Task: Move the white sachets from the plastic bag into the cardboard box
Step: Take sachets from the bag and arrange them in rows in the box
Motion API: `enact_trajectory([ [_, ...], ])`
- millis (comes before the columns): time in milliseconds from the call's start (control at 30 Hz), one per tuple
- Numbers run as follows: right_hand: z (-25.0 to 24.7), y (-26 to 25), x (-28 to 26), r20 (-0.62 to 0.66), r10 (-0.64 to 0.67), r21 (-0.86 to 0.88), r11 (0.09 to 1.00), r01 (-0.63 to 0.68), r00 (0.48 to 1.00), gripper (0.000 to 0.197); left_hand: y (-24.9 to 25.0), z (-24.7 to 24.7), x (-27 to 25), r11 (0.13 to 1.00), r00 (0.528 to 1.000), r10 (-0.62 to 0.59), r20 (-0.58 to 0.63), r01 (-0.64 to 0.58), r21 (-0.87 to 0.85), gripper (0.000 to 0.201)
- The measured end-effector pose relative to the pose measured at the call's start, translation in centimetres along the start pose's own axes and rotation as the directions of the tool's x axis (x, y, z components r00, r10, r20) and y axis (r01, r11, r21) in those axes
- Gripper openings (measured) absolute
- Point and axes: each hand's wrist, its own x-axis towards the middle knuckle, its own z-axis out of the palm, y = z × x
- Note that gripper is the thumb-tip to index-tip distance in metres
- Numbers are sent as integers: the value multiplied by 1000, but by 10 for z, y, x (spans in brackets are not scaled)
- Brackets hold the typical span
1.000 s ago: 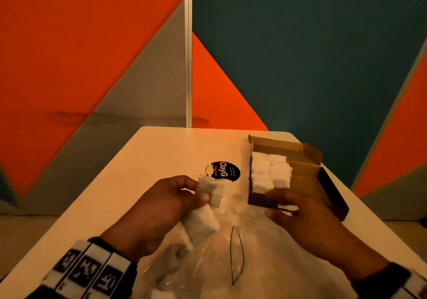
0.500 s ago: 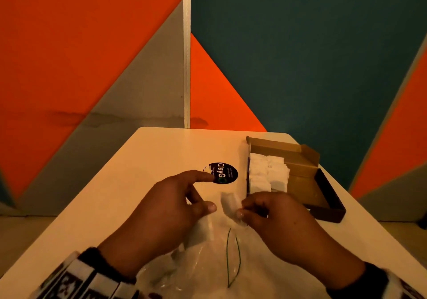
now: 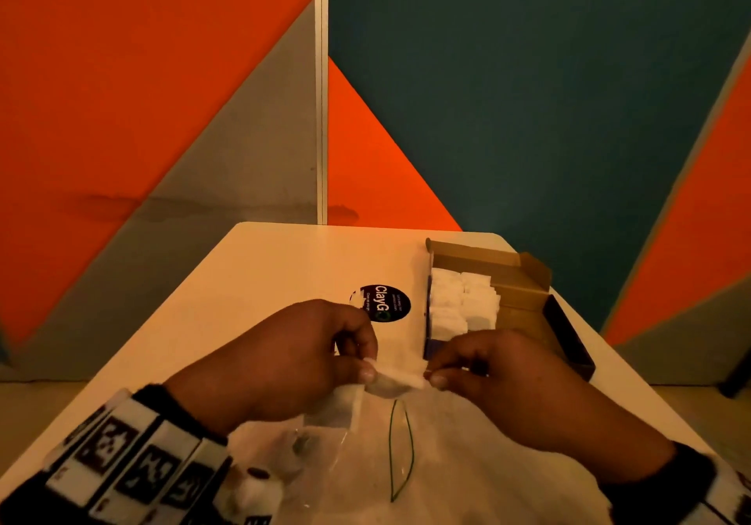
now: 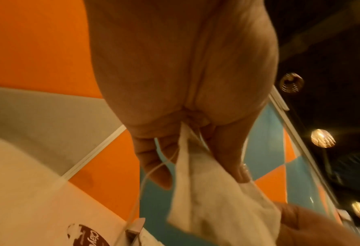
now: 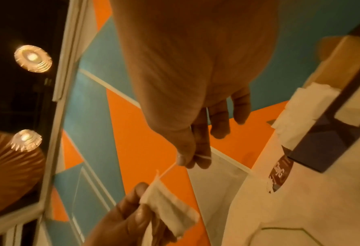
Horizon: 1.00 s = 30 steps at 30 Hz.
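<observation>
Above the clear plastic bag (image 3: 447,476), my left hand (image 3: 365,366) pinches white sachets (image 3: 396,376); a second one (image 3: 345,402) hangs under its palm. My right hand (image 3: 433,376) pinches the other end. In the right wrist view, my right thumb and forefinger (image 5: 194,158) hold a small tag whose string runs to the sachet (image 5: 168,204). The left wrist view shows the bunched sachets (image 4: 217,199) and loose strings below my left fingers (image 4: 160,171). The open cardboard box (image 3: 524,301), just beyond my right hand, holds several white sachets (image 3: 463,305).
A thin green twist tie (image 3: 400,451) lies on the bag between my wrists. A round black sticker (image 3: 382,303) is stuck on the white table (image 3: 264,281), left of the box. The table's far edge meets an orange, grey and teal wall.
My right hand has come back from the box to my left hand and taken one end of a sachet. The sachet now spans between both hands.
</observation>
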Motion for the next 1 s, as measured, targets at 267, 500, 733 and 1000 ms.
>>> enact_trajectory([
  [267, 11, 0, 2, -92, 54, 371, 928, -16, 994, 18, -6, 11, 1, 723, 986, 8, -165, -120, -680, 14],
  [500, 26, -5, -5, -15, 52, 330, 943, -44, 999, 23, -8, 26, 6, 575, 984, -78, -163, -89, -814, 6],
  [733, 19, -3, -5, -371, -43, 465, 856, 226, 928, 75, -9, 26, 5, 653, 983, -102, -151, -48, -756, 8],
  [1000, 32, -19, 0, -228, -150, 521, 816, 251, 962, 44, -7, 30, 5, 630, 987, -103, -124, -32, -776, 6],
])
